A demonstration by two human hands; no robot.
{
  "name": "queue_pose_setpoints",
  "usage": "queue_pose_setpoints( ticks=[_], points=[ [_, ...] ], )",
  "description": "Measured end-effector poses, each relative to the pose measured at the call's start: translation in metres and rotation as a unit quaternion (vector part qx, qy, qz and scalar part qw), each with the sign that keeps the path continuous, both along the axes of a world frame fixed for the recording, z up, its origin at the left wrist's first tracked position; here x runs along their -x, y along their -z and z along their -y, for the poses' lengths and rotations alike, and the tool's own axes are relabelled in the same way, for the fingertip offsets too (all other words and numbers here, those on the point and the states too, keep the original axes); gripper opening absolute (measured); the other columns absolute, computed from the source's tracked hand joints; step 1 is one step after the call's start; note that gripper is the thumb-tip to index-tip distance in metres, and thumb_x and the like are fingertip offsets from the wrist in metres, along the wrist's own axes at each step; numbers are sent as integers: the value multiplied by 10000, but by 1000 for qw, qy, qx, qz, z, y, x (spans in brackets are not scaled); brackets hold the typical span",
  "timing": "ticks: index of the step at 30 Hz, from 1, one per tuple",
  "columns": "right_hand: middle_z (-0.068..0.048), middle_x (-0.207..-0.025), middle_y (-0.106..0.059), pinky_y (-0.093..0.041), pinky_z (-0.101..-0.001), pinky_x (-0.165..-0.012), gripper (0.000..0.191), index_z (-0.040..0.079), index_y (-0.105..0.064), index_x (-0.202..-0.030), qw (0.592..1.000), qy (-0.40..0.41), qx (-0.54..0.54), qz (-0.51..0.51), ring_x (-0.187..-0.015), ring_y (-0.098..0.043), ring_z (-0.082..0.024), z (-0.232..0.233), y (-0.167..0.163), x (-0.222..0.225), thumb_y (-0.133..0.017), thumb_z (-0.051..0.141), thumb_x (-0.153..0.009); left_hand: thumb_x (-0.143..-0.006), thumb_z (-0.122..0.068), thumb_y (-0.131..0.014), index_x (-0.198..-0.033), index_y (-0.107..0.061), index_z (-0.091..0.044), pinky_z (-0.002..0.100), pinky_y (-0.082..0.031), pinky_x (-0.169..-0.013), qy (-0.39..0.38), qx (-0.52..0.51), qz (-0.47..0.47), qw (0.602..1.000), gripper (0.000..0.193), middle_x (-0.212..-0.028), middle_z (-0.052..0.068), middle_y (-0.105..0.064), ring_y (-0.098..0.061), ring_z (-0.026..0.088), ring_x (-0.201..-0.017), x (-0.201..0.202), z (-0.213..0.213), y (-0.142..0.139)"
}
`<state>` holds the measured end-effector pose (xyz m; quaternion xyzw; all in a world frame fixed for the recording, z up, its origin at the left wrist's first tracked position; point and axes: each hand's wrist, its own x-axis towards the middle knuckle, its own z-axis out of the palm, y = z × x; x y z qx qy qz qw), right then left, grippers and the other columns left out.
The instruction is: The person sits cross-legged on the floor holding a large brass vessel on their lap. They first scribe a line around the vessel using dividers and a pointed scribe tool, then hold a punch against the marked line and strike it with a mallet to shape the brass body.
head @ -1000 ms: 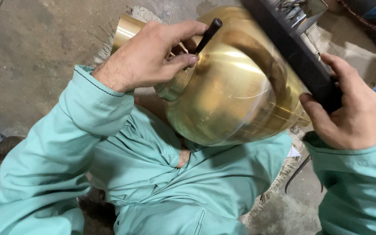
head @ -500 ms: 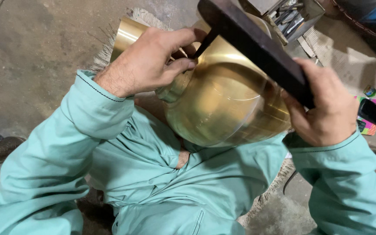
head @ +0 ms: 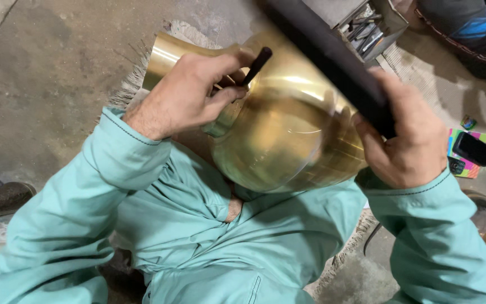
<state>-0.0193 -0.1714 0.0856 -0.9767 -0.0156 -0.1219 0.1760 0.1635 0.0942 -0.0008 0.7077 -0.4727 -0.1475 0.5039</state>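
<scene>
Gripping: left hand (head: 189, 98) is closed around a short dark metal punch (head: 256, 65), its tip set against the shoulder of the vessel.
Right hand: right hand (head: 409, 143) is wrapped shut on the handle of a long dark flat hammer (head: 333, 62), which slants up and left above the vessel.
Vessel: large round polished brass pot (head: 282, 141) lies tilted on its side in the person's lap, between the two hands, neck pointing away to the upper left.
Sleeves: both arms wear loose teal cloth sleeves (head: 102, 186), the same cloth covering the lap under the pot.
Floor: grey concrete floor (head: 46, 73) with a frayed woven mat (head: 136, 73) beneath the pot's neck.
Upper right: open box of dark metal tools (head: 369, 31).
Right edge: small black phone (head: 472, 148) lies on bright coloured paper, well apart from the pot.
</scene>
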Motion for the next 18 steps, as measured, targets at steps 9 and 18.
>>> queue_pose_setpoints(
  ticks=[9, 18],
  points=[
    [-226, -1070, -641, -533, -397, -813, 601, -47, -463, -1462, 998, 11, 10, 62, -898, -649, -351, -5, -8, -8, -770, -3, -948, -968, -43, -712, -1452, -527, -34, 343, -623, -839, -31, 28, -25, 999, 519, -1164, 178, -742, -780, 277, -995, 12, -3, -1],
    [-118, -977, -661, -531, -305, -813, 416, 9, -544, -1343, 996, 30, -86, 4, -849, -656, -195, 6, -2, 1, -816, 62, -1033, -990, -32, -698, -1382, -551, -25, 351, -633, -872, -12, 38, -30, 999, 419, -1120, 168, -742, -790, 272, -1027, 7, 0, -6]
  ],
)
